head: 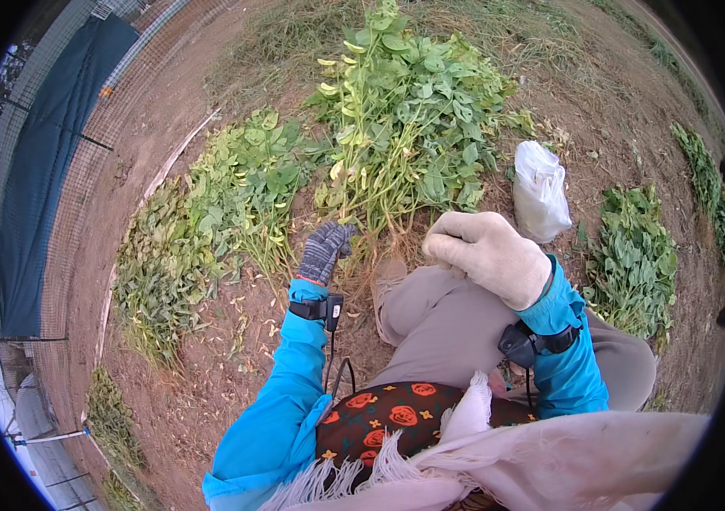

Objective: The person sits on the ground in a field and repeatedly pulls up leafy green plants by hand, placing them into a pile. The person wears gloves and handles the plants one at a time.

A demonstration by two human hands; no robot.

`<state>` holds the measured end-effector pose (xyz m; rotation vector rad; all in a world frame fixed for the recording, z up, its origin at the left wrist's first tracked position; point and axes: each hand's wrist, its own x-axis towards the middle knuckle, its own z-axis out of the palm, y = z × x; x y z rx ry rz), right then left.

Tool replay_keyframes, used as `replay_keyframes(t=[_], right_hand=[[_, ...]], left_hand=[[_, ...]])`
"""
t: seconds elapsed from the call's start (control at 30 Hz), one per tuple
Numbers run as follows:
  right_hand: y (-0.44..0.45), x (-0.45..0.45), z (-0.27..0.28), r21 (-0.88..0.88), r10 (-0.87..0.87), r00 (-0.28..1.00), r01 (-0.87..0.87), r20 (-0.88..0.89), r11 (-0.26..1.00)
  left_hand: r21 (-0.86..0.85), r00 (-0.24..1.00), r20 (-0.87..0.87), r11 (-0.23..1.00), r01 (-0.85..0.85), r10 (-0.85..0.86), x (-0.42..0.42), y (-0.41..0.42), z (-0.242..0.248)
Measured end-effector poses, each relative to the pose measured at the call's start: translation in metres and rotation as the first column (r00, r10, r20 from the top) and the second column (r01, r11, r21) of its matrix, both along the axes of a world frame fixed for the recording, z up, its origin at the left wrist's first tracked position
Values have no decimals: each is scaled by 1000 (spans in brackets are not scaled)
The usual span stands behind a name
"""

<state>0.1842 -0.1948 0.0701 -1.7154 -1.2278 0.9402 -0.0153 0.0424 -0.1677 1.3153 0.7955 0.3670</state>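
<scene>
My left hand [327, 249], in a grey striped knit glove, is at the lower left edge of a heap of uprooted bean plants [400, 128] with pale green pods and bare roots. Its fingers are curled; whether a stem or pod is between them cannot be told. My right hand [487, 252], in a cream knit glove, is over my bent knee, right of the roots. Its fingers are bent, and their tips are partly hidden. A white plastic bag [540, 191] stands on the soil just beyond my right hand.
More cut bean plants [247, 185] lie at the left, beside wilted ones [161, 274]. Another leafy bundle [634, 262] lies at the right. Loose pods and dry leaves [241, 332] litter the soil. A mesh fence [107, 108] with a dark blue sheet [59, 172] runs along the far left.
</scene>
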Motion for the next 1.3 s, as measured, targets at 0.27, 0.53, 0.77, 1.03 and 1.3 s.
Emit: replay_keyframes(t=[0.27, 0.53, 0.77, 1.03, 1.3], right_hand=[[-4, 4, 2, 47, 31, 998, -34, 48, 998], [-3, 4, 0, 46, 28, 999, -29, 20, 999], [-3, 4, -3, 44, 38, 999, -39, 21, 998], [3, -3, 6, -219, -123, 981, 88, -149, 972], [8, -9, 11, -248, -137, 980, 97, -147, 964]], left_hand=[[-136, 979, -199, 988, -74, 46, 49, -8, -49], [383, 978, -103, 915, -128, 180, 28, -14, -34], [512, 843, -74, 746, -427, 533, -74, -1, -51], [638, 311, -670, 737, -223, 674, -189, 22, -122], [368, 375, -761, 828, -424, 530, -175, 31, -150]])
